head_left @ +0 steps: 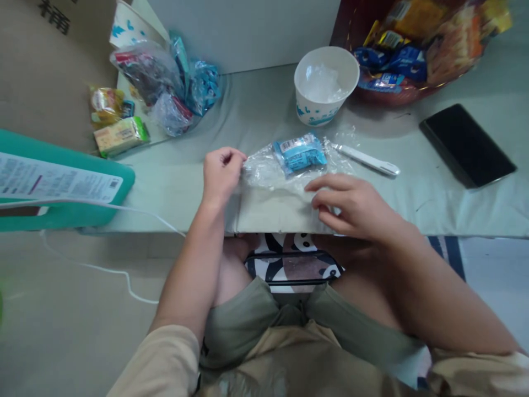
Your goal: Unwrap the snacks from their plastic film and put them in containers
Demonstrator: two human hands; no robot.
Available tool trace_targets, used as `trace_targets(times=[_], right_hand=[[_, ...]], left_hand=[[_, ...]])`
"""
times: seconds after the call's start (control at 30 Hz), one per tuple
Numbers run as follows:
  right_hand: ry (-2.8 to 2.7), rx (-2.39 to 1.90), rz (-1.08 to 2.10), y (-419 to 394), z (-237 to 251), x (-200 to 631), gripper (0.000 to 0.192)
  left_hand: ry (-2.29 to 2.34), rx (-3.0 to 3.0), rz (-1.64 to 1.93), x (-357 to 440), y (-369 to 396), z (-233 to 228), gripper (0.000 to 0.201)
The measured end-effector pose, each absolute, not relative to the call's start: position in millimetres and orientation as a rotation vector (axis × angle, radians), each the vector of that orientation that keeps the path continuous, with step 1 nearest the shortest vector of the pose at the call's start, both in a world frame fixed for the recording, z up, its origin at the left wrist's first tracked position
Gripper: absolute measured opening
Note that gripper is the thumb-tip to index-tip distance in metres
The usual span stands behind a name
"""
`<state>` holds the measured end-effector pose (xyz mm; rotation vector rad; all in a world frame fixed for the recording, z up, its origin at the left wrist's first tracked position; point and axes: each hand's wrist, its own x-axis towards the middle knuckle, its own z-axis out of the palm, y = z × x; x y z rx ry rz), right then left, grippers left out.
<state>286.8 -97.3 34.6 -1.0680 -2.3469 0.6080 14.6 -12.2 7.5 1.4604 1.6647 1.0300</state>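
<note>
1. Two hands work a clear bag (pixel 289 173) lying near the front edge of the table (pixel 413 204), with a blue packet (pixel 300 153) inside it.
2. Left hand (pixel 221 173) pinches the bag's left end between thumb and fingers; right hand (pixel 351 204) rests curled on its lower right part, fingertips pressing the film.
3. Bag's long axis runs left to right, parallel to the front edge; the packet sits just beyond both hands, nearer the right one.
4. Behind the bag stand a paper cup (pixel 326 82) and a white pen (pixel 367 160); a phone (pixel 467 144) lies toward the right edge.
5. Snacks (pixel 165 82) pile at the back left corner, a basket (pixel 417 44) at the back right.
</note>
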Motion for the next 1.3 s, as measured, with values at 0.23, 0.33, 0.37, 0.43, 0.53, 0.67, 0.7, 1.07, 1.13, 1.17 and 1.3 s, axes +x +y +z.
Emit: trace_targets(times=[0.23,0.33,0.37,0.43,0.53,0.67,0.7,1.07,1.13,1.17,1.3], right_hand=[[-2.23,-1.287,0.928,-97.7,25.9,273.4,0.021],[-2.058,-1.402,0.519,-86.1,12.8,272.7,0.02],[-2.037,-1.4,0.445,-82.1,8.2,272.2,0.021],[-2.047,-1.371,0.386,-75.3,0.0,269.6,0.027],[-2.091,-1.324,0.433,-70.0,-7.6,261.4,0.044],[-2.102,-1.354,0.534,-68.0,-8.6,250.4,0.069],[-2.095,-1.355,0.55,-67.1,-8.2,249.5,0.07],[-1.703,-1.308,0.46,-75.3,8.0,276.0,0.03],[-1.492,-1.338,0.45,-76.4,19.6,283.0,0.025],[-1.38,-1.347,0.438,-72.1,26.0,288.4,0.023],[-1.029,-1.358,0.349,-19.8,49.4,328.6,0.025]], left_hand=[[1.574,1.749,0.669,24.0,-17.5,10.5,0.038],[1.643,1.894,0.604,30.1,-16.6,9.8,0.014],[1.634,1.895,0.634,32.1,-15.6,10.0,0.013],[1.552,1.803,0.739,36.1,-14.1,11.8,0.019],[1.308,1.387,0.862,41.2,-16.4,18.8,0.019],[1.066,0.931,0.804,43.3,-25.2,29.4,0.031],[1.058,0.907,0.799,43.1,-26.8,30.6,0.036],[1.399,0.811,0.938,38.6,-15.0,26.6,0.029],[1.382,0.835,0.931,39.1,-15.0,26.6,0.028],[1.373,0.854,0.925,39.6,-15.2,26.1,0.029],[1.343,0.939,0.915,42.9,-15.8,21.2,0.032]])
